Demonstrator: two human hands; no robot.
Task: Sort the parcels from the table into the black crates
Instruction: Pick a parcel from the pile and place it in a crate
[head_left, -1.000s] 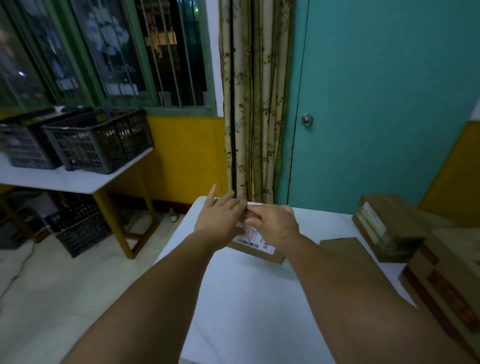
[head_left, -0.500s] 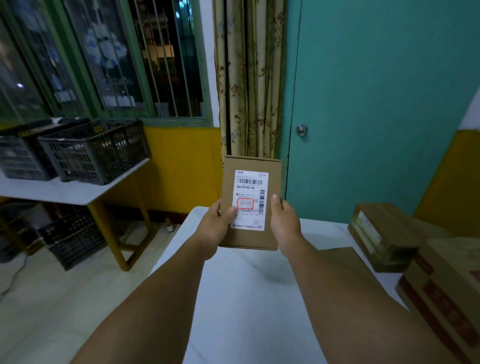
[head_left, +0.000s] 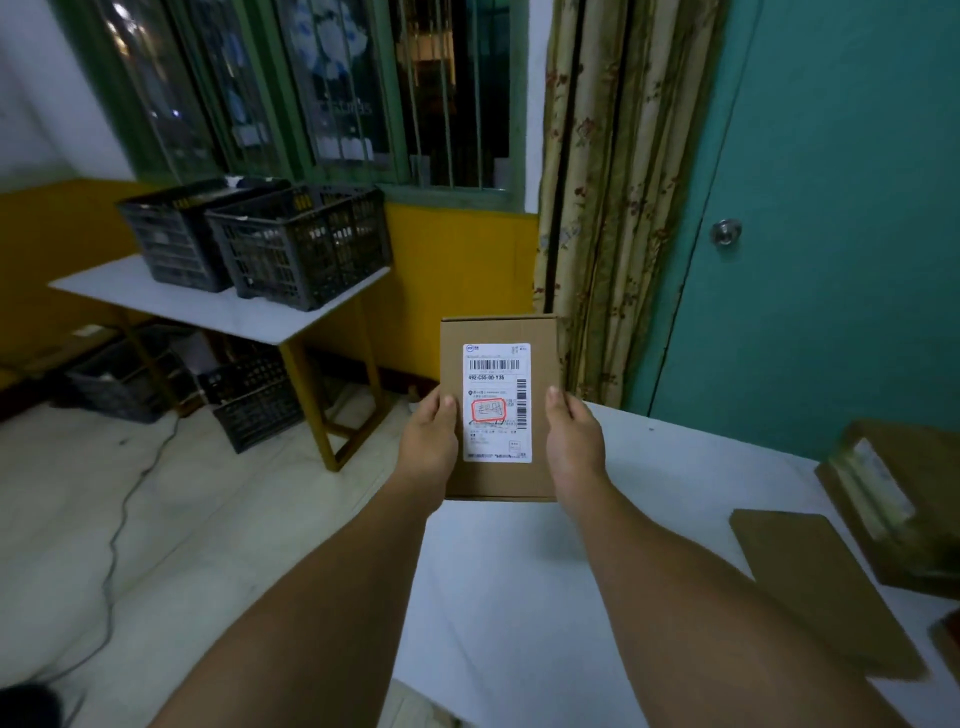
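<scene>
A flat brown cardboard parcel with a white shipping label is held upright at the frame's centre, above the white table's edge, gripped by the left hand and right hand, thumbs pressed on its front. Two black slatted plastic crates are seen at upper left on a white side table.

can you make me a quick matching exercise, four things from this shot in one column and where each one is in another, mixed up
Things:
1. cardboard parcel with label
2. black crates
3. flat brown parcel
4. door knob

Places:
A. lying on the near white table
B. on the teal door
C. held upright in both hands
D. on the side table under the window

Pairs: 1-C, 2-D, 3-A, 4-B
</scene>
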